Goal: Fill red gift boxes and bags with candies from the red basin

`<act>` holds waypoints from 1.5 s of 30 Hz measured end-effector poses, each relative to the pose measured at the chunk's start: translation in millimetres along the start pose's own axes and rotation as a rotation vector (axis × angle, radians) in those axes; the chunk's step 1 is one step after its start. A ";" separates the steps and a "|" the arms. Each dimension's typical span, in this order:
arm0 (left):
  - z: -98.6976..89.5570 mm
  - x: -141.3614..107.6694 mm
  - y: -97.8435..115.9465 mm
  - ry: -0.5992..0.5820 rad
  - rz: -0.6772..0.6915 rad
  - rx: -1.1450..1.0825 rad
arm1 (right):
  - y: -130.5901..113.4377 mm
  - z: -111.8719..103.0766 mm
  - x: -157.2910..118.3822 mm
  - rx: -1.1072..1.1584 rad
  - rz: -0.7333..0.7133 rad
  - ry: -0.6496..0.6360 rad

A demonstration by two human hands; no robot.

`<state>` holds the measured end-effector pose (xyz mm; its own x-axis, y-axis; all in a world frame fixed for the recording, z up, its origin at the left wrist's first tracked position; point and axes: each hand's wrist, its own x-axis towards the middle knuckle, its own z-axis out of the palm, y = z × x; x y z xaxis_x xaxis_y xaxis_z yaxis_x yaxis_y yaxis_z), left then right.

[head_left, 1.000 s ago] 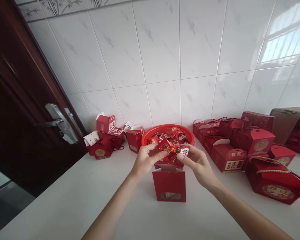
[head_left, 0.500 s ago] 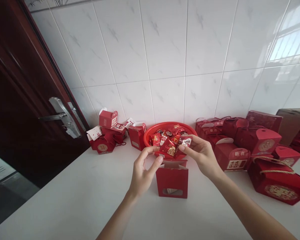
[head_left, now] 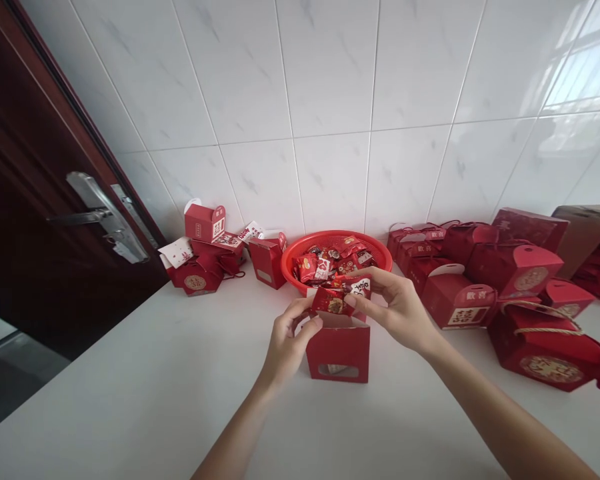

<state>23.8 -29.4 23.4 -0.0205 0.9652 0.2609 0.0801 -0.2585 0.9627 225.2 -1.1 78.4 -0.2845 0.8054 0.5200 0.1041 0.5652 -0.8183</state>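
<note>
Snack packets [head_left: 329, 302] are right over the open red box [head_left: 339, 343], sticking out left from the right hand's [head_left: 397, 308] thumb-and-finger pinch. I'd keep them clear of the rim. Left hand's [head_left: 285, 343] half curled at the box's left edge, can't tell if it's gripping. Red basket [head_left: 330, 240] sits on the far side.

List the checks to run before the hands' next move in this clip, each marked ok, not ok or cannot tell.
1. Front red box upright: ok, it stands on the white table.
2. Its top open: ok, unsealed and facing up.
3. Right hand holding packets: ok, pinched.
4. Packets fully inside the box: not ok, at least partly above its rim.
5. Left hand gripping the box: cannot tell; it is at the upper left corner, grip partly hidden.
</note>
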 end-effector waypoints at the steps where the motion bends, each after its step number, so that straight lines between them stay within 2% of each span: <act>1: -0.4 -0.2 -0.1 -0.010 -0.009 -0.005 | -1.3 0.6 -0.5 -0.023 -0.001 -0.010; 6: -1.8 -2.5 -3.5 -0.009 -0.021 -0.007 | -6.2 1.6 -3.2 -0.187 0.008 -0.043; 15: -4.1 -2.3 -8.9 -0.008 0.010 -0.003 | -10.5 0.7 -7.7 -0.258 0.009 -0.172; 29: -1.7 -4.0 -5.3 0.010 -0.027 -0.011 | -3.4 -1.7 -5.1 -0.076 0.047 -0.094; 36: -0.5 -4.8 -3.9 0.024 -0.015 -0.012 | -4.1 0.3 -3.7 -0.138 0.023 -0.110; 45: -0.9 -4.6 -8.0 0.019 0.006 -0.032 | 0.5 7.8 -2.4 -0.287 -0.121 -0.063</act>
<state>22.4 -31.8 14.6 -0.0395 0.9628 0.2673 0.0488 -0.2653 0.9629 218.4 -4.2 74.8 -0.3685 0.7215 0.5862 0.3280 0.6909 -0.6443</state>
